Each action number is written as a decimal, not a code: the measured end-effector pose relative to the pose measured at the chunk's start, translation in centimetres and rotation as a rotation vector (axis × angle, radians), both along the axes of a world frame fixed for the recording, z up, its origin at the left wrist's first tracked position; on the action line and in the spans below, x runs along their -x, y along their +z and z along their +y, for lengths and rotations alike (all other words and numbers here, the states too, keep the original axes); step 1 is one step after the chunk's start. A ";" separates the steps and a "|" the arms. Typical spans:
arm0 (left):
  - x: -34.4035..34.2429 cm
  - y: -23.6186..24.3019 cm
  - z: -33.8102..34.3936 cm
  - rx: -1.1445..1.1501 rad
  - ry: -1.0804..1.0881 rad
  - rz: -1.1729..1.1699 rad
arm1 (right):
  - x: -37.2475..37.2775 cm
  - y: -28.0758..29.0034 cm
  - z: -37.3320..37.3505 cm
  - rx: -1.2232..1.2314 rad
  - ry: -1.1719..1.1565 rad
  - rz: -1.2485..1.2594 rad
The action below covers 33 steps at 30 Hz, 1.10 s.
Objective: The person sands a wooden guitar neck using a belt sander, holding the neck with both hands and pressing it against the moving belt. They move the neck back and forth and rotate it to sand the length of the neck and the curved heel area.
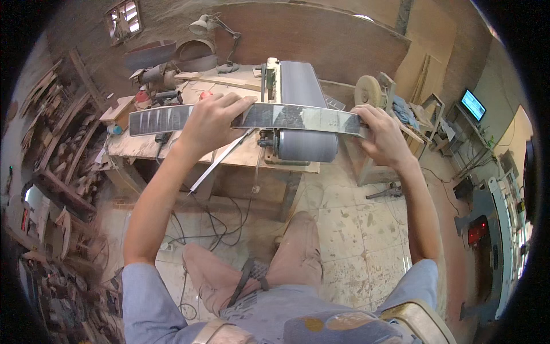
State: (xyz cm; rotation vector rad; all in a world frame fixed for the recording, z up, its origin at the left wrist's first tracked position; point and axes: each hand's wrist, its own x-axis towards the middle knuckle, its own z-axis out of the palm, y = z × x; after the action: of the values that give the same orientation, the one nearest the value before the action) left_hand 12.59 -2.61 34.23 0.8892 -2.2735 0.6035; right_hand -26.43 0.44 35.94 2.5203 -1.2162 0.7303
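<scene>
A long, flat strip (pixel 292 117) with a black-and-white streaked face stretches crosswise in front of me. My left hand (pixel 212 119) is closed on it left of its middle, with the fingers over its upper edge. At the strip's right end, my right hand (pixel 382 135) grips it. Behind the strip is a belt sander (pixel 302 81) with a wide grey belt running over a roller. The strip crosses in front of this belt; whether the two touch, I cannot tell. Below my left hand, a thin pale bar (pixel 220 160) slants past the workbench edge.
The wooden workbench (pixel 240 153) carries a desk lamp (pixel 200 26), a motor (pixel 154 75) and wood pieces. A round buffing wheel (pixel 366 90) stands on the right. Cables (pixel 220 226) lie on the tiled floor. Wood scraps line the left wall; a lit screen (pixel 473 105) is far right.
</scene>
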 end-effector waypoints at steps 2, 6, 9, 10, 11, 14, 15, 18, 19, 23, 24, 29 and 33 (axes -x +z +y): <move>0.7 1.8 0.5 -0.267 -0.020 -0.003 | 1.2 1.2 -0.3 -0.309 -0.017 -0.050; 0.3 4.4 -2.2 -0.817 0.099 0.030 | 3.1 3.4 -0.8 -0.610 -0.029 -0.047; -3.5 3.7 -3.5 -0.432 0.124 -0.063 | 5.5 2.4 -1.0 -0.459 -0.109 -0.020; -4.5 3.4 -3.7 -0.261 0.141 -0.128 | 5.9 1.9 -1.0 -0.402 -0.143 -0.013; -4.9 2.9 -4.0 -0.319 0.282 -0.151 | 6.0 1.6 -1.1 -0.343 -0.107 -0.015; -4.4 1.5 -2.7 -0.191 0.247 0.012 | 5.7 0.6 -0.3 -0.168 -0.051 -0.027; -4.4 1.3 -2.5 -0.171 0.260 0.006 | 5.1 -0.1 0.3 -0.110 -0.057 -0.035; -5.0 1.6 -1.9 -0.057 0.276 0.001 | 3.9 -0.7 1.0 0.101 -0.055 -0.032; -5.2 1.4 -1.8 0.000 0.268 0.000 | 3.6 -1.1 0.9 0.172 -0.048 -0.029; -5.2 0.9 -0.9 0.137 0.240 0.030 | 3.2 -1.6 0.9 0.322 -0.069 -0.004; -5.3 0.8 -0.9 0.136 0.234 0.034 | 3.3 -1.5 0.9 0.339 -0.065 0.014; -5.7 1.3 -0.9 0.035 0.234 0.005 | 2.9 -0.4 1.6 0.180 -0.065 -0.003; -6.2 2.2 -1.4 -0.076 0.213 -0.109 | 3.1 1.4 1.4 -0.189 -0.078 -0.020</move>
State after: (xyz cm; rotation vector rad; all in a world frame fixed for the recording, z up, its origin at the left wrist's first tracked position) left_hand 18.83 -4.05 36.46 1.1723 -2.3292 0.6766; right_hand -29.54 1.81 37.33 2.6014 -1.4446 0.6507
